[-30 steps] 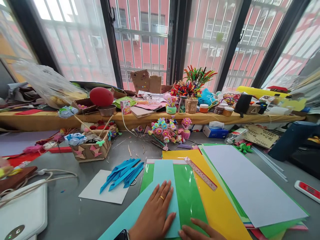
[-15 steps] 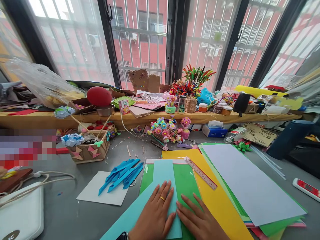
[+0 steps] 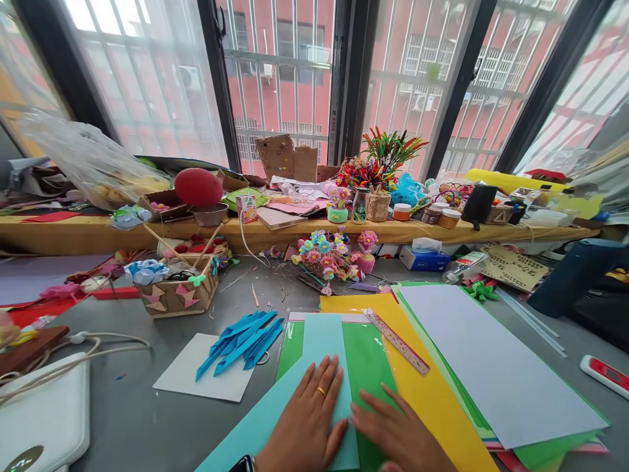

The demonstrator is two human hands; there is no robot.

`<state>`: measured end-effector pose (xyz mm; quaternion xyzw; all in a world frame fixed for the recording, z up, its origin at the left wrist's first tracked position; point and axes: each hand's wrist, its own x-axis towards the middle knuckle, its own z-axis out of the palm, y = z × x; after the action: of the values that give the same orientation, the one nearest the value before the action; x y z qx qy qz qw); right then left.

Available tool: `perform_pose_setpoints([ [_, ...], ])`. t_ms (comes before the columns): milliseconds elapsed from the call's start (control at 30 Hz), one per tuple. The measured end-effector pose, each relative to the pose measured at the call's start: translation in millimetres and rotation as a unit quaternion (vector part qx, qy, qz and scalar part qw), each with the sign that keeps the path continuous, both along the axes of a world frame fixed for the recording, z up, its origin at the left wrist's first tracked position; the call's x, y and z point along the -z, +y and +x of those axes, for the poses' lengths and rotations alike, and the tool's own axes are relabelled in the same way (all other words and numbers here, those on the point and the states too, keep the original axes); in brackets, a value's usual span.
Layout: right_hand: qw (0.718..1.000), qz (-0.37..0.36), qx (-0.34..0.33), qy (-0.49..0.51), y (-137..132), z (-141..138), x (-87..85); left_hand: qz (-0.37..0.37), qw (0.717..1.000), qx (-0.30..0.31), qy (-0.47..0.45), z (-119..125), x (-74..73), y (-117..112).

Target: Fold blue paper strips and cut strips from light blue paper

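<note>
Near the front edge of the counter (image 3: 137, 419), the left hand (image 3: 307, 419) lies flat, palm down with fingers spread, on a folded light blue paper (image 3: 322, 337). It grips nothing and only presses. A ring (image 3: 320, 391) shows on one finger. The right hand (image 3: 400, 436) is likewise flat and open, holding nothing. It rests on the green sheet (image 3: 366, 354) with its fingertips at the blue paper's right edge.

The light blue paper sits on top of the green sheet. One part runs straight toward the far side and the other slants off to the near left; where the two parts meet is covered by the left hand. Right of the green sheet lies a yellow sheet (image 3: 422, 393) with a ruler (image 3: 396, 341) slanting across it, then a large white sheet (image 3: 491, 360) further right. Left of the work, blue folded strips (image 3: 240, 341) rest on a small white paper (image 3: 196, 377).

Assessment: the step appears to be setting a crease. To do it well, the left palm should pin the layers against slipping while the right fingertips run firmly along the fold, with the edges flush. The glossy green sheet beneath may let the paper slide, so pressure is best applied straight down.
</note>
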<state>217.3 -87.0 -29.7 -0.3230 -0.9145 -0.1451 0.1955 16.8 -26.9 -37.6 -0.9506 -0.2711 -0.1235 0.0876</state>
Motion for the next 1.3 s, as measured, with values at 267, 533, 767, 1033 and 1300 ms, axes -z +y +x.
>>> perform_pose_setpoints([
  [267, 0.966, -0.212, 0.14, 0.042, 45, -9, -1.3, -0.007, 1.0, 0.01, -0.009, 1, -1.1, 1],
  [533, 0.939, -0.25, 0.231, 0.055, 82, -18, -27.9, 0.031, 0.999, 0.011, -0.016, 2, 8.7, 7],
  [767, 0.938, -0.245, 0.232, 0.084, 96, -18, -23.3, 0.016, 1.0, 0.006, -0.02, 1, 6.2, 7],
  [1033, 0.876, -0.246, 0.256, 0.328, 86, -15, -13.2, -0.002, 1.0, 0.024, 0.005, -1, 10.3, 6],
  [1300, 0.778, -0.342, 0.298, 0.434, 88, -16, -8.6, -0.012, 0.999, 0.051, -0.009, 10, 15.2, -2],
])
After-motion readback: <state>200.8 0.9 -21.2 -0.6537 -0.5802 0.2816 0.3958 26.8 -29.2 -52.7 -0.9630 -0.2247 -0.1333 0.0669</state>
